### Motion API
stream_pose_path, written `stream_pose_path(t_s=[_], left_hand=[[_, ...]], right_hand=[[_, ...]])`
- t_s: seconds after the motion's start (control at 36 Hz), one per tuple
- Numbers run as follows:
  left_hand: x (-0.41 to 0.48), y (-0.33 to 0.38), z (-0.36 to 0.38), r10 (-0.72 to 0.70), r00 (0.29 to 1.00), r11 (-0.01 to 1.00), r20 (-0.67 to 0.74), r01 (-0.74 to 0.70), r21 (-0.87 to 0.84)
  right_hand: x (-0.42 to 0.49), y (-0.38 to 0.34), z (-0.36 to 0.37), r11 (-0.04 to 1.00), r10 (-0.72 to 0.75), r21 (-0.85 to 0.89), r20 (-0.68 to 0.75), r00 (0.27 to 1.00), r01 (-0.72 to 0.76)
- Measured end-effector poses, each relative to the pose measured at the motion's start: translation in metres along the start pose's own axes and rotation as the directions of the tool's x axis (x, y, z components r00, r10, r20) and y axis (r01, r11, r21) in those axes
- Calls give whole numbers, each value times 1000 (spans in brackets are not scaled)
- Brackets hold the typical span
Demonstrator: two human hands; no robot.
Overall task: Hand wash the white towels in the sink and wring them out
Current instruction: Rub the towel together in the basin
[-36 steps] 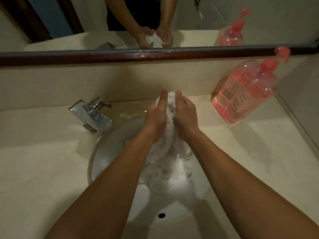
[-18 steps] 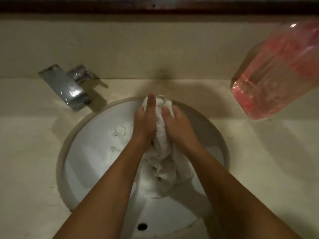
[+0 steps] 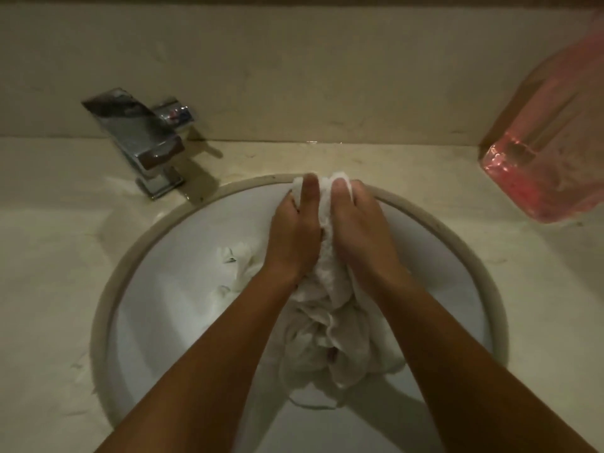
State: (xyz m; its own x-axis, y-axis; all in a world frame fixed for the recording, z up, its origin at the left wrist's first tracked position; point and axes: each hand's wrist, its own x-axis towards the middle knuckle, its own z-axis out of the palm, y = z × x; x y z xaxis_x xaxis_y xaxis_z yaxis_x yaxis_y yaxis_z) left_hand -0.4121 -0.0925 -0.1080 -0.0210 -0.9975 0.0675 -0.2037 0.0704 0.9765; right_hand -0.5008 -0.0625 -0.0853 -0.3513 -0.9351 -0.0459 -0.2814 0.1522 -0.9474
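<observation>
A wet white towel (image 3: pixel 330 325) is bunched between my two hands over the round white sink (image 3: pixel 183 256). My left hand (image 3: pixel 294 230) grips the towel's upper part from the left, thumb stretched along it. My right hand (image 3: pixel 359 223) grips the same bunch from the right, fingers curled into the cloth. The towel's loose end hangs down between my forearms into the basin. A second piece of white cloth (image 3: pixel 238 256) lies in the basin just left of my left wrist.
A chrome tap (image 3: pixel 140 142) stands on the beige counter (image 3: pixel 49 256) at the sink's back left. A pink transparent soap bottle (image 3: pixel 549 165) stands at the back right, against the beige backsplash.
The view has tilted down, so the mirror has left the frame. My hands have lowered with the towel towards the basin's far rim, still gripping it.
</observation>
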Motion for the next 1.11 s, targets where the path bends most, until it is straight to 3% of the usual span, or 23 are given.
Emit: stream_pose_path(t_s=[0.22,0.31,0.47,0.61,0.69,0.83,0.97,1.03,1.11], left_hand=[[-8,11,-16,60,981,980,182,-93,175],[-18,21,-19,77,985,966,155,-112,231],[-48,51,-12,150,988,987,-29,-148,55],[-61,46,-44,101,990,993,-97,-93,78],[-79,41,-57,84,994,996,-74,-83,6],[-92,39,-56,224,973,974,60,-223,-29],[-75,41,-64,156,986,984,-52,-160,-78],[-74,41,-66,162,986,983,-27,-164,-79],[-78,43,-60,213,975,972,67,-205,-120]], right_hand=[[-8,5,-16,990,-112,63,-198,974,127],[-11,0,-20,973,-209,39,-259,943,226],[-42,-27,-11,953,-241,121,-251,937,277],[-90,-24,0,929,-359,51,-109,927,366],[-103,-25,6,922,-383,9,-116,917,386],[-97,-34,-1,970,-189,116,-195,963,214],[-114,-33,6,942,-300,125,-96,949,311],[-114,-30,7,924,-364,84,-97,926,372],[-99,-36,0,938,-310,101,-187,932,332]])
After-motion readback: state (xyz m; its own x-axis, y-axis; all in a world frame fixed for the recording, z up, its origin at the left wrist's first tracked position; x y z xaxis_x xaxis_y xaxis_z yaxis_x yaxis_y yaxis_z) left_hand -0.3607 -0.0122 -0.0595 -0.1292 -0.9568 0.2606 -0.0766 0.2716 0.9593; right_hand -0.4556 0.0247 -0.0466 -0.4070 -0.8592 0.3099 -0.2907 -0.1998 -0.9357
